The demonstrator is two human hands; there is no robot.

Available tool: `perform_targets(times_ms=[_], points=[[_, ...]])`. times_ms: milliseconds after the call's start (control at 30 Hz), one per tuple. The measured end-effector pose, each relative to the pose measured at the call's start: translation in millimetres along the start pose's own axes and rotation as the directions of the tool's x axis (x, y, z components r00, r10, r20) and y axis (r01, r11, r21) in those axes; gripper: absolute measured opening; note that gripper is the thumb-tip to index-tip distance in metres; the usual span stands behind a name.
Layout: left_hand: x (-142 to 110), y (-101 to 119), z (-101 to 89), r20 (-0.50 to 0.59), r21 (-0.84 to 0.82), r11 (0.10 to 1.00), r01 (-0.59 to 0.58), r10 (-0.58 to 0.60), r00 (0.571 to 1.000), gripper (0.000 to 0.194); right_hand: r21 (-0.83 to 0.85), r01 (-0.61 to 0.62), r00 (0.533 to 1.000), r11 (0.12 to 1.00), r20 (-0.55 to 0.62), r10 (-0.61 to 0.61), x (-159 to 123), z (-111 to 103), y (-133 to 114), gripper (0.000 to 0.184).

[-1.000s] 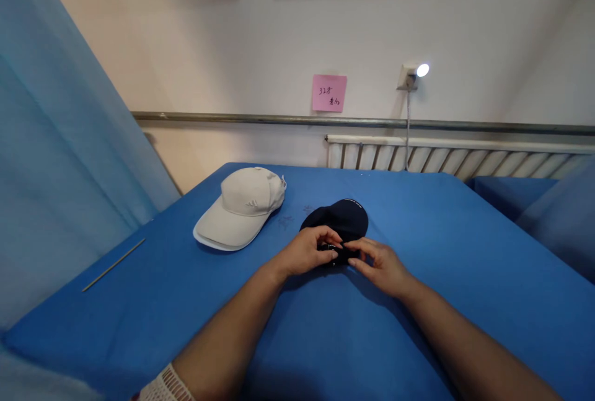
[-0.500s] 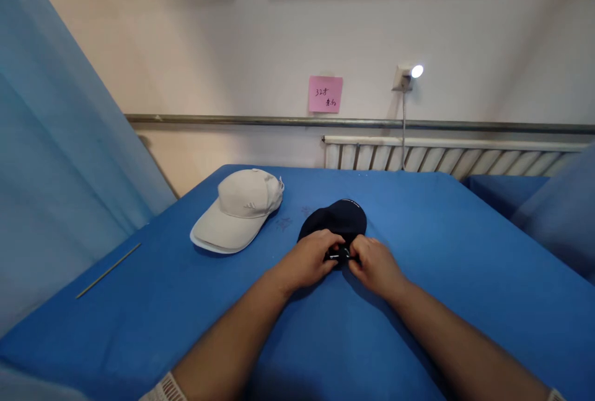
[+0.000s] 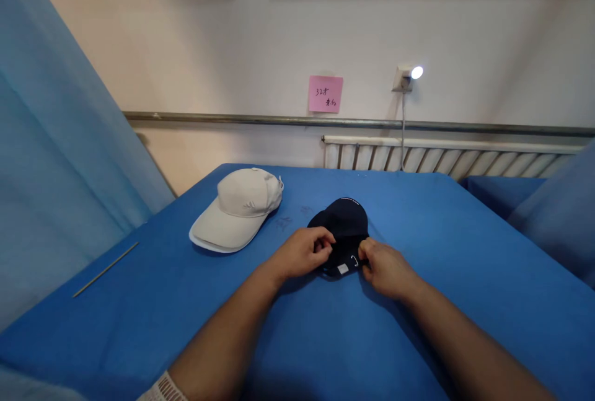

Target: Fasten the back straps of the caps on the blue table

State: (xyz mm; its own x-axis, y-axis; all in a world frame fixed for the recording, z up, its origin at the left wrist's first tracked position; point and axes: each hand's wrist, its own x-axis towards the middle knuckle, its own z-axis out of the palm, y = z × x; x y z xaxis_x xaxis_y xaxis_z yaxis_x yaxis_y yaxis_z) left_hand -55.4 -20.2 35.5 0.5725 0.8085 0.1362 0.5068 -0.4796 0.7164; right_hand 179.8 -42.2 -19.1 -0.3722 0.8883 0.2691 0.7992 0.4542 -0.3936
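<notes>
A black cap (image 3: 344, 218) lies on the blue-covered table in front of me, its brim pointing away and pale lettering along the brim's edge. Its near part shows the dark inside, with a small white label and a white curved mark. At the cap's left side, my left hand (image 3: 302, 253) is closed on the fabric, fingers curled and thumb below. My right hand (image 3: 387, 269) pinches the near right edge; its fingertips are partly hidden. A white cap (image 3: 244, 202) with a small logo rests to the left, untouched, its brim toward the near left.
The blue table cover (image 3: 186, 320) spreads beneath everything. A thin stick (image 3: 106, 269) lies at the left. Light blue curtains (image 3: 60, 116) hang on the left side. Behind are a metal rail (image 3: 260, 119), a radiator (image 3: 432, 156), a pink note (image 3: 326, 94) and a lit plug-in lamp (image 3: 417, 72).
My hands have moved apart, the left leftward and the right rightward. The black cap's near part has spread between them, so its label and curved mark now show.
</notes>
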Motion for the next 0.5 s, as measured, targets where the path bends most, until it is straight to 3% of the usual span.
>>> perform_targets(times_ms=[67,233,367,500], points=[[1.6,-3.4,-5.2,-0.076,0.001,0.999,0.034,-0.034,0.997,0.019,0.076,0.004,1.0,0.997,0.009,-0.004,-2.2,-2.1,-0.9,0.02],[4.7,-6.3,-9.3,-0.214,0.162,0.981,0.106,-0.07,0.974,0.019,0.249,0.051,0.994,0.967,-0.107,-0.025,-1.6,-3.8,-8.2,0.019],[5.2,-10.4,-5.9,-0.186,0.227,0.962,0.154,-0.113,0.976,0.015,0.28,0.097,0.991,0.955,0.062,-0.119,-0.9,-0.1,-10.0,0.002],[4.4,-17.2,-3.0,-0.172,0.265,0.942,0.207,-0.165,0.971,0.013,0.247,0.074,0.985,0.966,0.133,-0.11,-0.5,3.5,-8.0,0.014]])
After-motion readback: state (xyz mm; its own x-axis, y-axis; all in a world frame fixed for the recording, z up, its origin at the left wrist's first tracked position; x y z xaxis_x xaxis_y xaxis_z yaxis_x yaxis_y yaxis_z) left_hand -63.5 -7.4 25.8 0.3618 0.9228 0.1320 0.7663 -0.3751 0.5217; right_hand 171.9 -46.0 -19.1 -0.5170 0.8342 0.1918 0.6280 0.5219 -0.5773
